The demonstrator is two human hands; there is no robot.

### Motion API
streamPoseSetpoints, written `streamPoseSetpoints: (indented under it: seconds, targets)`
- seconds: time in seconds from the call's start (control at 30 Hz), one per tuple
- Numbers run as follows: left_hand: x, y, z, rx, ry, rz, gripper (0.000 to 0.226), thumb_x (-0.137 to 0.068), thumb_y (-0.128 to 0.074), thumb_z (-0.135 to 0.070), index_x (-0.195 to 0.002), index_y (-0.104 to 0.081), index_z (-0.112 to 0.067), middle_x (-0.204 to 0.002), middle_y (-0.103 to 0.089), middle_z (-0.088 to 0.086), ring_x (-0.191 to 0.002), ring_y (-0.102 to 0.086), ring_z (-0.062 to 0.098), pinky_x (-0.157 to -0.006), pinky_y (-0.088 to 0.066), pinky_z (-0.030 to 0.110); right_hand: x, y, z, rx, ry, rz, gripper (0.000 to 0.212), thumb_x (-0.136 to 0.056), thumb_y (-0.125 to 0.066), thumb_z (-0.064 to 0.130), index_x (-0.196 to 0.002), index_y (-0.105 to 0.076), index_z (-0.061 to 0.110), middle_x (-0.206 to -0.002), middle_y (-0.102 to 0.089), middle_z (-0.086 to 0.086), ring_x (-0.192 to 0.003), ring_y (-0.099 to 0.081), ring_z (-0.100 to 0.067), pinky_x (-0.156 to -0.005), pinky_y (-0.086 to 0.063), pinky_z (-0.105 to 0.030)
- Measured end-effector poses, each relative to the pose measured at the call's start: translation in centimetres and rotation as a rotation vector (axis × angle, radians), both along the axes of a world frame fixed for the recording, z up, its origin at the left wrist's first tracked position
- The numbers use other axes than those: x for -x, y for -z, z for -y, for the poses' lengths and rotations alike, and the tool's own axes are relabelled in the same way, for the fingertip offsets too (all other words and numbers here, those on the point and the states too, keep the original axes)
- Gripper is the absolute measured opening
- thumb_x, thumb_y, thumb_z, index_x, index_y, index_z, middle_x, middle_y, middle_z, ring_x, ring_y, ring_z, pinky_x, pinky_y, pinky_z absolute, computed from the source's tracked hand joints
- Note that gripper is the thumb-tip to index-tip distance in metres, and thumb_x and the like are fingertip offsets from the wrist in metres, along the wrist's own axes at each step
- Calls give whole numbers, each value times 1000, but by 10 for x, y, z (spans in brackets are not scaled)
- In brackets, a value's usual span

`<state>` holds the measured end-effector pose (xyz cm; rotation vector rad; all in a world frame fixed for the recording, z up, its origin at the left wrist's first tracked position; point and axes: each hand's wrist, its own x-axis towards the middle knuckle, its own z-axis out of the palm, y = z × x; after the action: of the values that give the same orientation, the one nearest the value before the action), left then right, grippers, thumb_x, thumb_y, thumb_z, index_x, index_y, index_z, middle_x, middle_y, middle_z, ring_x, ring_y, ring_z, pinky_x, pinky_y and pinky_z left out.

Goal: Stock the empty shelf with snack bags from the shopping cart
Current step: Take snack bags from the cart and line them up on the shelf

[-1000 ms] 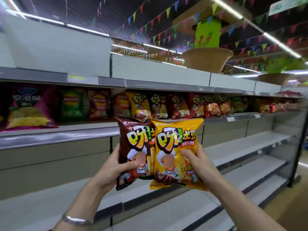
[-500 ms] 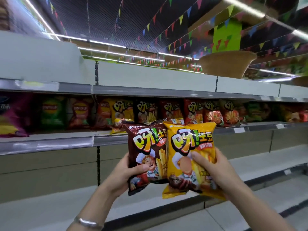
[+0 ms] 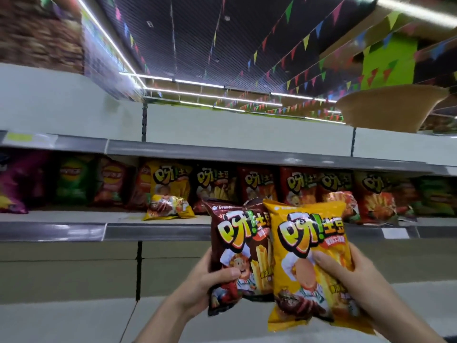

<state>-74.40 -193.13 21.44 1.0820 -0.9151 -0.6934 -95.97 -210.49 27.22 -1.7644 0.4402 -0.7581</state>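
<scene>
I hold two snack bags upright in front of the shelving. My left hand [image 3: 197,285] grips a dark brown snack bag [image 3: 237,246] by its lower left side. My right hand [image 3: 346,276] grips a yellow snack bag [image 3: 309,248] that overlaps the brown one on the right. Both bags are level with the front lip of the stocked shelf [image 3: 158,231], which carries a row of standing snack bags. A small yellow bag [image 3: 168,206] lies flat at that shelf's front edge. Below it a bare shelf [image 3: 74,315] runs across the bottom of the view. The shopping cart is out of sight.
Standing chip bags [image 3: 71,179] fill the stocked shelf's left part, red and green bags [image 3: 376,194] its right part. A top shelf rail [image 3: 247,157] runs above them. A tan basket-shaped lamp [image 3: 385,107] hangs at upper right under coloured pennants.
The view has swung left and upward, so the shelf row has shifted right and closer. Both hands still hold the two bags side by side, now a bit higher against the stocked shelf.
</scene>
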Motion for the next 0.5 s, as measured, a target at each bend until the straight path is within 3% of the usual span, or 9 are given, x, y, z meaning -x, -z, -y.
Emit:
streamPoseSetpoints:
  seconds: [0.1,0.23,0.37,0.5]
  targets:
    - [7,2,16,-16,-21,0,99,-55,-93,-21,-140,-41,-15,-127,-65,19,-115,-63,40,-89,-54,43,-4,1,21,-12,-17,-9,111,-12,-82,78,-109,-61,28,-89,-77,-1,-80,-75,-23,-79,-56,-44]
    - [27,7,34,-5,-140,-39,107,-41,-100,-30,-134,-47,-16,-123,-68,16,-112,-66,36,-85,-56,39,-9,3,43,-58,-87,-10,100,-26,-83,70,-113,-61,27,-91,-77,-1,-82,-75,-24,-81,-57,-45]
    - [45,12,51,-51,-304,-10,99,-43,-93,-22,-132,-50,-13,-115,-73,9,-107,-69,28,-81,-56,33,-5,2,65,-26,-151,-33,91,-31,-79,68,-111,-59,31,-88,-77,7,-78,-75,-17,-78,-56,-42]
    - [68,18,63,-54,-338,-17,87,-51,-90,-16,-129,-52,-11,-113,-73,12,-104,-70,31,-80,-57,35,7,0,86,16,-209,-86,90,-31,-76,70,-111,-59,32,-86,-76,12,-75,-74,-12,-74,-53,-36]
